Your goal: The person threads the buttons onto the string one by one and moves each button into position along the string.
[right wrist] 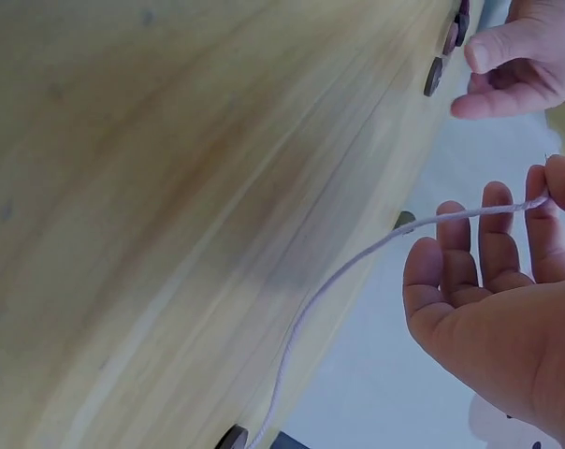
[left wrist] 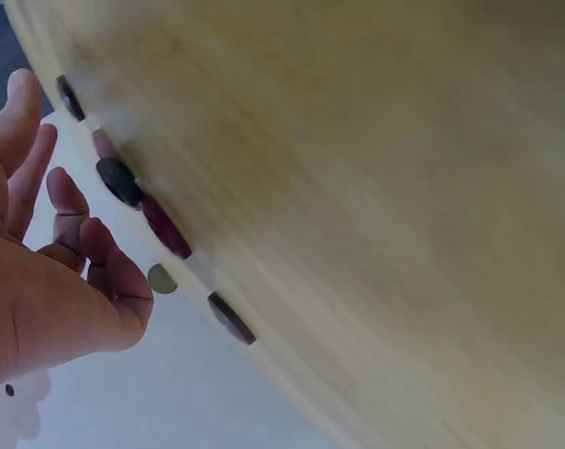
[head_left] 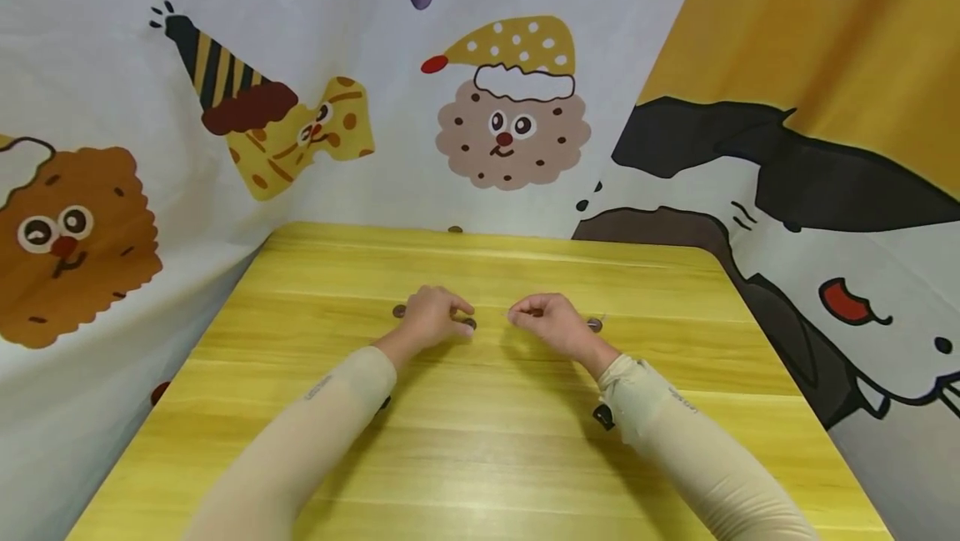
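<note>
My right hand (head_left: 551, 324) pinches one end of a thin pale purple cord (right wrist: 453, 216) between thumb and index finger, the other fingers loosely bent. The cord droops across the right wrist view towards a dark disc (right wrist: 231, 438) on the table. Opposite, my left hand (head_left: 431, 316) has thumb and fingers apart and holds nothing. Close by its thumb lies a dark round disc (head_left: 470, 323). In the left wrist view a dark disc (left wrist: 120, 181) and a maroon disc (left wrist: 166, 227) lie side by side, another dark disc (left wrist: 231, 319) apart from them.
The yellow wood-grain table (head_left: 495, 441) stands against a cartoon-printed curtain (head_left: 375, 191). One disc (head_left: 400, 310) lies left of the left hand, another (head_left: 595, 324) right of the right wrist. A small black object (head_left: 603, 416) shows beside the right sleeve.
</note>
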{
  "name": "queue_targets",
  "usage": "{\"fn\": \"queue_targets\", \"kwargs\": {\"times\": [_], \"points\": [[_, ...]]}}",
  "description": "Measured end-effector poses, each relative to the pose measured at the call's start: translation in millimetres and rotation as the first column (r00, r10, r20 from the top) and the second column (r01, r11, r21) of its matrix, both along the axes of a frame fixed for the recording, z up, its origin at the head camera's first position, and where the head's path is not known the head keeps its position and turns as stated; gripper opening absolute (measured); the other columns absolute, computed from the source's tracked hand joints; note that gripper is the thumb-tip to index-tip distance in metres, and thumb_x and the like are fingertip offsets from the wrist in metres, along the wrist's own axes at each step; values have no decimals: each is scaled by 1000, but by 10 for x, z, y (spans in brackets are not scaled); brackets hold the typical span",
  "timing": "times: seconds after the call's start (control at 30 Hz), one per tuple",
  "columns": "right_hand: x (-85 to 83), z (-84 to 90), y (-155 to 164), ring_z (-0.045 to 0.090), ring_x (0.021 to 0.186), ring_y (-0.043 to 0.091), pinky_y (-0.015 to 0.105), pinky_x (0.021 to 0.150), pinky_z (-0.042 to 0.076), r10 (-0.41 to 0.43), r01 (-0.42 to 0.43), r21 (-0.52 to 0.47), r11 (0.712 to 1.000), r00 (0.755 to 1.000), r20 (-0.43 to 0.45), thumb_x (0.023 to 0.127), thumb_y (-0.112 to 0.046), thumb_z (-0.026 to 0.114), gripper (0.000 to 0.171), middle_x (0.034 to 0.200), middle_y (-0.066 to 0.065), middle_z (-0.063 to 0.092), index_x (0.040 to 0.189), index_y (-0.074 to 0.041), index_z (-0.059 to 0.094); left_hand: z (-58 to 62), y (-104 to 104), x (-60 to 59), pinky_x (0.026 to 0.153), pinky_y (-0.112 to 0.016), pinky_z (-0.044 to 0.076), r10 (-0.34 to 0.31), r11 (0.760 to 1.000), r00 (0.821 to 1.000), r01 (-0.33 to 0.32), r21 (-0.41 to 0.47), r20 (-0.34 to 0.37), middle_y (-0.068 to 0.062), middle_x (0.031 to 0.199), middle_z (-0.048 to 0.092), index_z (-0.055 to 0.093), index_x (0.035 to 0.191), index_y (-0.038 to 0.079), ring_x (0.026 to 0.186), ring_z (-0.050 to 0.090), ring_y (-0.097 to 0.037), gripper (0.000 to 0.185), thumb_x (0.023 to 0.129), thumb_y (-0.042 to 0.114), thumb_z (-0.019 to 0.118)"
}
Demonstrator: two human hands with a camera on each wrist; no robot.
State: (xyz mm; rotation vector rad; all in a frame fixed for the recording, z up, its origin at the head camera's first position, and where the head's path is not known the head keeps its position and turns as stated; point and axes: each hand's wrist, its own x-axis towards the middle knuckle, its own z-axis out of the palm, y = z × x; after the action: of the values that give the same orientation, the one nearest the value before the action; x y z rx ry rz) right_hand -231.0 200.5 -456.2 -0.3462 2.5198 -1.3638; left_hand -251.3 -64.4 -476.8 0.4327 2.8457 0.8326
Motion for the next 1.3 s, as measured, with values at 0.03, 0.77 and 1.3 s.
{"fn": "queue_targets", "kwargs": {"times": [0.03,0.77,1.3], "points": [[4,0,-2,67,102,20,34,86,53,3,-3,-1,1000,1000,3,104,-35,72,34,121,4,77,122,-7,78,-7,13,-2,112,-58,44,5,1000,1000,-5,-21,4,-4,132,75,81,124,27,131,62,-34,41,87,42,89],[14,18,12,67,98,18,34,83,55,2,-2,7,1000,1000,-4,104,-37,72,33,120,2,77,120,-9,80,-25,168,19,97,-45,59,86,979,996,-88,185,24,4,96,77,77,97,20,93,70,-16,10,93,23,86],[43,100,-95,62,94,24,34,82,52,-125,123,-22,992,982,-142,103,-30,72,21,117,6,79,110,-12,82,122,467,183,91,-39,62,253,581,926,-376,722,279,-9,106,81,78,111,8,96,75,-19,23,91,17,87]]}}
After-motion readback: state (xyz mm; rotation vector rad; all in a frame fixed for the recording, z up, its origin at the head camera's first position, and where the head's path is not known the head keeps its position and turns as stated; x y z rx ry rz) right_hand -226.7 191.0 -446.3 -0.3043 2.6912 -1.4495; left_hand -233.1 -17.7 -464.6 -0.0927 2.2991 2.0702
